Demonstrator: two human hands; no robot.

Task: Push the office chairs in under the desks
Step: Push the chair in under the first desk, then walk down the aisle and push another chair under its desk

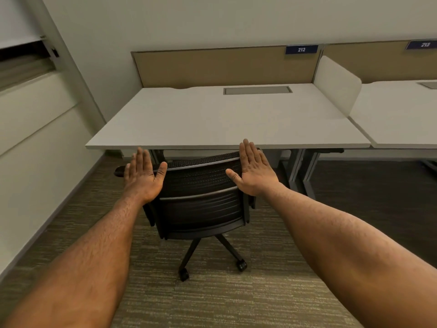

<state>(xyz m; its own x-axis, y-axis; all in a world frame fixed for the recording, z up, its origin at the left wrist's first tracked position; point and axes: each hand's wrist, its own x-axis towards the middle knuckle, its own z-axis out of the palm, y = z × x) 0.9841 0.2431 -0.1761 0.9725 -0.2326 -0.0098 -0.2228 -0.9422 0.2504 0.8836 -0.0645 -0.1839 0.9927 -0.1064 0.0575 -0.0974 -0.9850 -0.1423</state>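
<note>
The office chair (pixel 201 197) sits tucked at the desk (pixel 224 119), its mesh back facing the person and its top edge just below the desk's front rim. Left hand (pixel 143 177) and right hand (pixel 254 172) flank the backrest, fingers (pixel 247 150) spread flat and gripping nothing. On casters over carpet (pixel 236 299) it should roll with some drag; the stiff top frame looks like the best place to push.

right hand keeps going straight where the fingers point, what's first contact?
Probably the front edge of the desk: the right hand points forward over the chair back's top corner, fingertips near that edge. Depth is unclear.
</note>
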